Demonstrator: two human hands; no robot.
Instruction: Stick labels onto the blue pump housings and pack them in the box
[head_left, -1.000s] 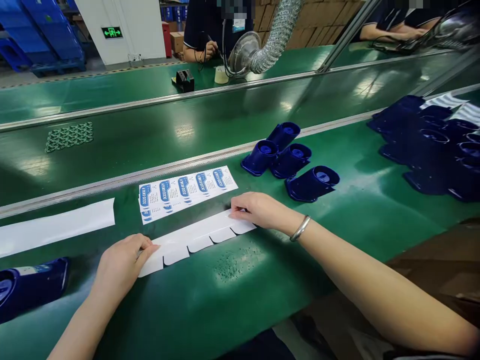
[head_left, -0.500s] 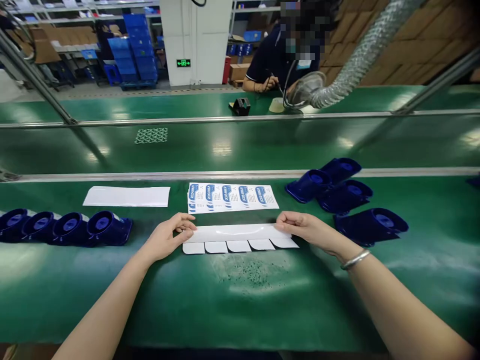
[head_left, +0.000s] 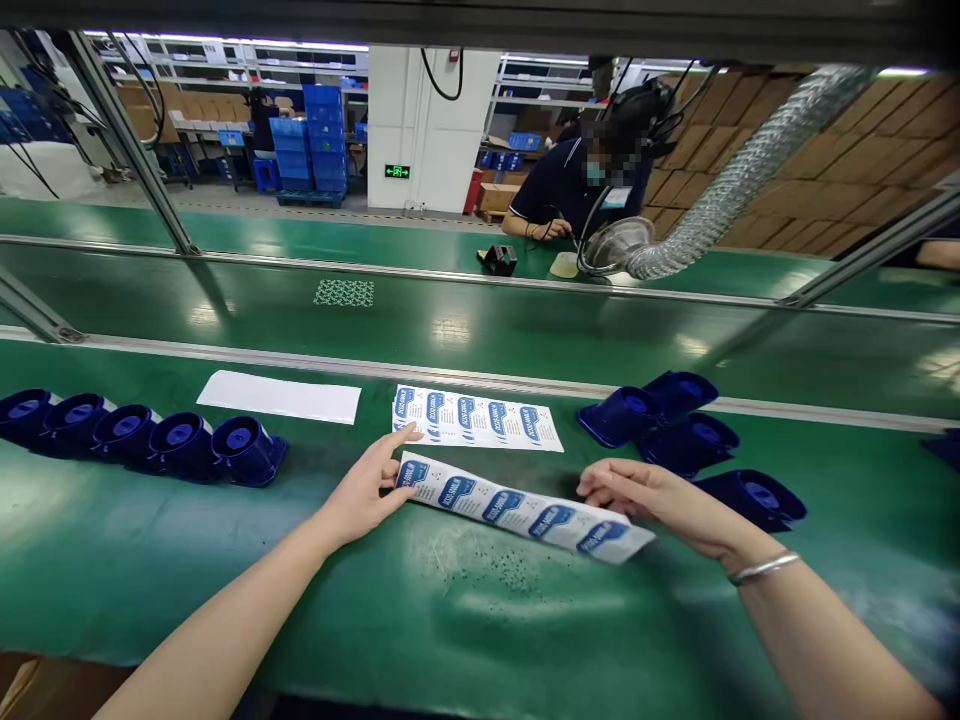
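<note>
My left hand (head_left: 371, 490) pinches the left end of a label sheet (head_left: 510, 505), a white strip with a row of blue printed labels. The sheet's printed side faces up, and its right end is slightly blurred and tilts toward me. My right hand (head_left: 626, 490) is just behind that end with fingers curled together; whether anything is between the fingertips is hidden. Beyond my left hand lies a stack of similar label sheets (head_left: 480, 420). A blank white strip (head_left: 281, 397) lies farther left.
Several dark blue plastic housings (head_left: 244, 450) stand in a row at left. More blue housings (head_left: 690, 445) sit at right. A metal rail (head_left: 480, 378) runs behind. Across the bench, a person (head_left: 577, 190) works beside a flexible silver duct (head_left: 750, 175).
The label sheet has been turned from its blank side with cut flaps to its printed side. Its right end is now lower and nearer me. The camera view has tilted up.
</note>
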